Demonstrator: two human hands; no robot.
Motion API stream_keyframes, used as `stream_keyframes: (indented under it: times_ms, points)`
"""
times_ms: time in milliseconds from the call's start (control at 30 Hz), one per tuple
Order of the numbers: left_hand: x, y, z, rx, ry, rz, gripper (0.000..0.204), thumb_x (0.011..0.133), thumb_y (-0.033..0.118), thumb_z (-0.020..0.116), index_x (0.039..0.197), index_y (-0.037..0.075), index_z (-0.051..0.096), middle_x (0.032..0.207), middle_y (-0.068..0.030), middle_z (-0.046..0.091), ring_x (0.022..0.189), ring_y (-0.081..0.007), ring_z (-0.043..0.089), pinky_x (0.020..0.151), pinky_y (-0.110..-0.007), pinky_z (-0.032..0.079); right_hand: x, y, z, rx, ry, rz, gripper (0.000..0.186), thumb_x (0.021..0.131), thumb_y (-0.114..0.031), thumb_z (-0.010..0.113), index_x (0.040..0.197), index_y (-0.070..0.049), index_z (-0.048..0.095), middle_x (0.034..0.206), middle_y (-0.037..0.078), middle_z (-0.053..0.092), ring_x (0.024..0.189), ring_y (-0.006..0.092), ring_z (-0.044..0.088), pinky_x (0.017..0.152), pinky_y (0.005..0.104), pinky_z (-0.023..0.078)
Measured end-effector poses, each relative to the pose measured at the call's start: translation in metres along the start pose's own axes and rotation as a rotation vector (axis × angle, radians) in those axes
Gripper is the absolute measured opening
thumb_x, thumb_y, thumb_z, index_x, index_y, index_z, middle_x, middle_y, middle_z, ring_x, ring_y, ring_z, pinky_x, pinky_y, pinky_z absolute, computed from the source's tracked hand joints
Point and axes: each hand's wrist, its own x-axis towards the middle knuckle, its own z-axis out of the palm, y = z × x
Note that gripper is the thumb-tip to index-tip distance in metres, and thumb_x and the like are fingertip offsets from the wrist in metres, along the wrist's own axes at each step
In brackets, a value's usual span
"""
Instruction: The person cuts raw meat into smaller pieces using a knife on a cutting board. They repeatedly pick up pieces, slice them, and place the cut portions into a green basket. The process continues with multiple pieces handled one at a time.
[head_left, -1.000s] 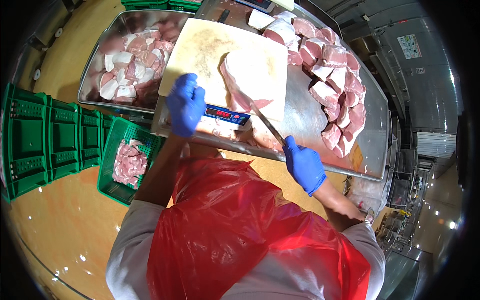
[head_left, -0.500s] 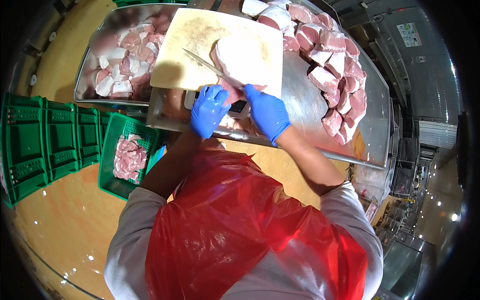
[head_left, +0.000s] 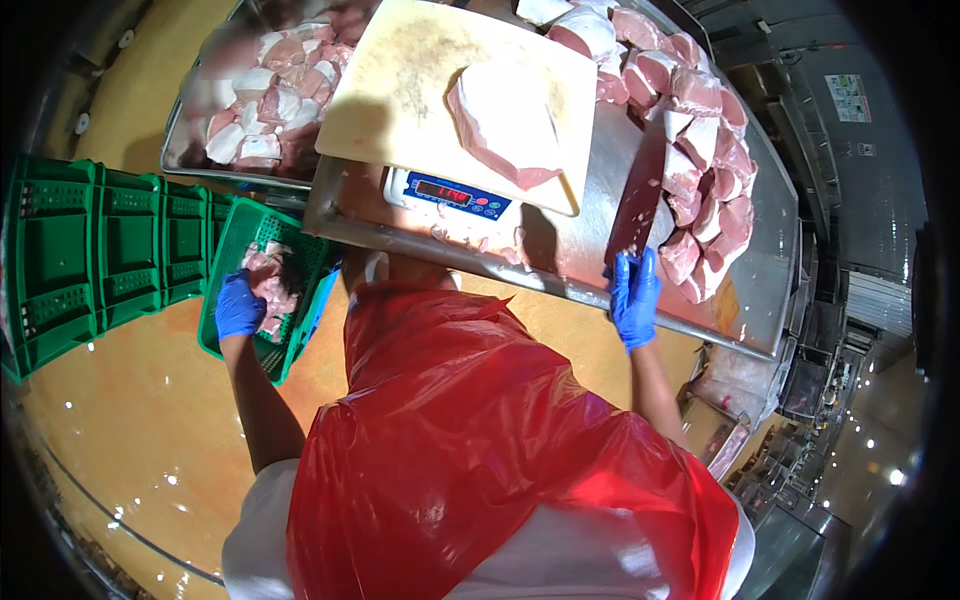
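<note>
My left hand (head_left: 240, 305), in a blue glove, is down in the green basket (head_left: 225, 235) at the left. Its fingers curl against pale pink meat trimmings (head_left: 272, 278), which partly hide the fingertips. At the right, my blue-gloved right hand (head_left: 633, 295) grips a knife (head_left: 640, 190) by its handle near the table's front edge. The broad blade points away from me, beside the heap of meat, and looks reddish. A large piece of meat (head_left: 505, 120) with a white fat top lies alone on the cutting board (head_left: 400, 60), touched by neither hand.
A scale (head_left: 450, 193) with a lit red display shows at the board's near edge. Thick meat chunks (head_left: 700, 150) are heaped on the steel table (head_left: 575, 225) at the right. A metal tub (head_left: 185, 165) of meat pieces stands far left, behind green crates (head_left: 130, 260).
My left hand has gone from the board down into the basket. My right hand has carried the knife off the meat to the right. The view has shifted, and the scale is now uncovered.
</note>
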Motion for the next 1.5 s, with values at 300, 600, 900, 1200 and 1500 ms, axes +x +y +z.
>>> stream_keyframes:
  times_ms: [300,600,900,1200,1500]
  points:
    - [0.071,0.375,-0.028,-0.349,0.472,0.869,0.040,0.084,0.021,0.072,0.123,0.014,0.069,0.132,-0.0175,0.056,0.130,-0.0384,0.044,0.100,-0.050,0.046,0.077,-0.130,0.017,0.685,0.372,-0.201,0.037,0.103,-0.007,0.057,0.135,-0.002,0.041,0.101,0.008,0.063,0.076,0.0140,0.062,0.070,0.0313,0.054]
    - [0.132,0.364,-0.033,-0.092,0.208,1.233,0.038,0.072,0.022,0.074,0.110,0.016,0.070,0.139,-0.0207,0.053,0.126,-0.0427,0.047,0.103,-0.057,0.037,0.046,-0.085,-0.001,0.709,0.223,-0.013,0.032,0.099,-0.001,0.051,0.129,-0.002,0.038,0.090,0.009,0.059,0.068,0.0162,0.064,0.059,0.0304,0.054]
    - [0.110,0.309,-0.016,-0.841,0.563,0.462,0.022,0.084,0.014,0.079,0.092,0.005,0.059,0.075,-0.0067,0.059,0.067,-0.0185,0.065,0.061,-0.033,0.052,0.043,-0.072,0.078,0.057,-0.056,-0.160,0.019,0.101,-0.015,0.057,0.107,0.002,0.051,0.085,0.026,0.067,0.073,0.0432,0.067,0.062,0.0475,0.051]
    - [0.127,0.345,0.000,-0.971,0.598,0.245,0.047,0.063,0.011,0.082,0.094,0.000,0.049,0.076,-0.0073,0.052,0.067,-0.0189,0.053,0.066,-0.034,0.050,0.137,-0.149,0.150,-0.109,-0.148,-0.302,0.020,0.098,-0.013,0.057,0.105,0.001,0.045,0.084,0.031,0.064,0.078,0.0498,0.064,0.065,0.0544,0.050]
    - [0.118,0.344,-0.022,-1.178,0.396,0.285,0.038,0.067,-0.001,0.076,0.096,0.000,0.051,0.079,-0.0034,0.050,0.070,-0.0114,0.056,0.060,-0.030,0.052,0.019,-0.090,0.021,-0.642,-0.590,-0.151,0.023,0.099,-0.013,0.054,0.112,0.001,0.042,0.083,0.031,0.063,0.075,0.0515,0.062,0.062,0.0559,0.049]
